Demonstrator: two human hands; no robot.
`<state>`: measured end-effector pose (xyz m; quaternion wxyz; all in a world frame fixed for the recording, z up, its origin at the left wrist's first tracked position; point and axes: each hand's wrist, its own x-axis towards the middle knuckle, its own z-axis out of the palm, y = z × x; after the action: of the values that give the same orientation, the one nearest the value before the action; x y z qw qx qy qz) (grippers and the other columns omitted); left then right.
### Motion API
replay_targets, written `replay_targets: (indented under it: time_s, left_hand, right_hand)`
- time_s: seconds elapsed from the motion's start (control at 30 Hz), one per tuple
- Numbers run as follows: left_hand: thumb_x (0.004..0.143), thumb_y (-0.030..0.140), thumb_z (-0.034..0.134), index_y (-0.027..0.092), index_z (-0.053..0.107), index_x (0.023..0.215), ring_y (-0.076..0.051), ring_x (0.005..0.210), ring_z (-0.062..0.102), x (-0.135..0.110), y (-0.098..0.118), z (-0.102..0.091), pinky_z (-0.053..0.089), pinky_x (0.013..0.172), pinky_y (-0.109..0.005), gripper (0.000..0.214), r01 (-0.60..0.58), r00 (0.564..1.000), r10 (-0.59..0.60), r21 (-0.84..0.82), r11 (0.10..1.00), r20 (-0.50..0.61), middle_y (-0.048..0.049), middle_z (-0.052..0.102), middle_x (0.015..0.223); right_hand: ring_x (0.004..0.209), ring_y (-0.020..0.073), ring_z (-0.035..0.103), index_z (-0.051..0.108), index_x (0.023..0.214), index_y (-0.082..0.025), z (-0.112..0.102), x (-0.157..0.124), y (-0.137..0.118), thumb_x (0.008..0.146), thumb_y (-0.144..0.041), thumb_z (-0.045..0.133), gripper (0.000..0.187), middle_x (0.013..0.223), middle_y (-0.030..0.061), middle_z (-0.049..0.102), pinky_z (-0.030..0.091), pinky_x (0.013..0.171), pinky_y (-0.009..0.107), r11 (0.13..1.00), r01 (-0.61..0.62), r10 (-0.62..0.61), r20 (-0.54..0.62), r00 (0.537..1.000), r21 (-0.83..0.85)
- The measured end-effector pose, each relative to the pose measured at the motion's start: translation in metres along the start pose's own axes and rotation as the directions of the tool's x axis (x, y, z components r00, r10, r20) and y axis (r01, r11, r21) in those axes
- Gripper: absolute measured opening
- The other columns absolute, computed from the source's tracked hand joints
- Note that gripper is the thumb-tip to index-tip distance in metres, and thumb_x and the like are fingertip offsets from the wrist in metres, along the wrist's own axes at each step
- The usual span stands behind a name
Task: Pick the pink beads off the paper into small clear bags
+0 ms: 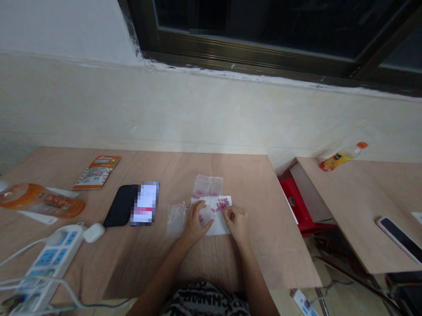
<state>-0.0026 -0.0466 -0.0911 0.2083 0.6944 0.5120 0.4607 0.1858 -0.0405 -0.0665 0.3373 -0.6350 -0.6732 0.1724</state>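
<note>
A white sheet with small pink pieces [218, 209] lies on the wooden table [157, 258] in front of me. My left hand [195, 221] rests on the sheet's left part, fingers curled down over a small clear bag there. My right hand [236, 219] sits at the sheet's right edge, fingers pinched together on something I cannot make out. A clear plastic bag with pink print [207, 186] lies just behind the sheet. Another small clear bag [176, 217] lies to the left of my left hand.
Left of the bags lie a black phone [121, 205], a blurred lit screen [145, 203], a white earbud case [93, 232], a power strip [49, 262], an orange wrapped pack [41, 200] and an orange card [97, 171]. A second table [369, 207] at right holds a bottle [342, 157] and a phone [402, 239].
</note>
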Motion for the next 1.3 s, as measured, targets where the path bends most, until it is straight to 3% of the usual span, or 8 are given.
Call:
replay_targets:
  time_s: [0.17, 0.47, 0.6, 0.77, 1.03, 1.3]
  left_hand:
    - [0.075, 0.027, 0.069, 0.022, 0.038, 0.132, -0.026, 0.116, 0.054, 0.001, 0.002, -0.001, 0.049, 0.098, -0.046, 0.064, -0.054, 0.999, 0.054, 0.09, 0.995, 0.002, -0.0121, 0.051, 0.124]
    - [0.074, 0.022, 0.069, 0.022, 0.044, 0.13, -0.024, 0.111, 0.056, 0.009, 0.024, -0.011, 0.051, 0.095, -0.042, 0.062, 0.027, 0.999, -0.029, 0.094, 0.995, 0.017, -0.011, 0.051, 0.123]
    - [0.07, 0.026, 0.074, 0.023, 0.052, 0.121, -0.023, 0.103, 0.06, 0.014, 0.025, -0.022, 0.054, 0.088, -0.041, 0.056, 0.089, 0.993, -0.088, -0.007, 0.996, 0.084, -0.0087, 0.058, 0.117]
    - [0.076, 0.026, 0.064, 0.021, 0.059, 0.106, -0.017, 0.076, 0.065, 0.022, 0.013, -0.036, 0.055, 0.079, -0.038, 0.031, 0.245, 0.965, -0.231, -0.112, 0.963, 0.125, -0.0026, 0.07, 0.087]
    - [0.074, 0.019, 0.063, 0.02, 0.062, 0.097, -0.015, 0.066, 0.065, 0.031, 0.016, -0.042, 0.052, 0.071, -0.029, 0.022, 0.356, 0.93, -0.321, -0.22, 0.908, 0.179, 0.0025, 0.066, 0.066]
    - [0.074, 0.022, 0.063, 0.02, 0.055, 0.096, -0.012, 0.063, 0.062, 0.029, 0.017, -0.036, 0.053, 0.071, -0.029, 0.023, 0.371, 0.929, -0.343, -0.318, 0.872, 0.141, 0.006, 0.059, 0.063]
  right_hand:
    - [0.062, 0.0149, 0.054, 0.073, 0.084, -0.019, -0.001, 0.001, 0.0, 0.089, -0.042, 0.055, 0.03, 0.061, 0.0005, 0.06, 0.036, 0.069, 0.028, 0.999, -0.03, 0.03, -0.006, 1.0, 0.041]
    - [0.061, 0.0155, 0.057, 0.072, 0.079, -0.019, 0.002, -0.002, -0.02, 0.086, -0.041, 0.06, 0.026, 0.068, 0.0017, 0.067, 0.042, 0.062, 0.026, 0.949, -0.01, -0.077, 0.261, 0.962, 0.315]
    - [0.061, 0.016, 0.057, 0.069, 0.077, -0.019, 0.0, -0.001, -0.022, 0.089, -0.04, 0.055, 0.028, 0.07, 0.0028, 0.068, 0.043, 0.06, 0.026, 0.936, -0.001, -0.097, 0.261, 0.96, 0.352]
    - [0.066, 0.0173, 0.058, 0.067, 0.079, -0.02, -0.005, 0.001, -0.018, 0.092, -0.041, 0.052, 0.03, 0.075, 0.0033, 0.068, 0.043, 0.064, 0.028, 0.945, 0.046, -0.139, 0.267, 0.954, 0.325]
    - [0.08, 0.0193, 0.057, 0.064, 0.08, -0.021, -0.004, 0.005, -0.015, 0.094, -0.036, 0.05, 0.025, 0.081, 0.0025, 0.066, 0.037, 0.078, 0.032, 0.976, 0.133, -0.175, 0.256, 0.951, 0.172]
    - [0.08, 0.0187, 0.056, 0.065, 0.079, -0.021, 0.002, 0.005, -0.012, 0.088, -0.037, 0.061, 0.019, 0.08, 0.0013, 0.064, 0.037, 0.079, 0.033, 0.962, 0.133, -0.192, 0.245, 0.95, 0.24]
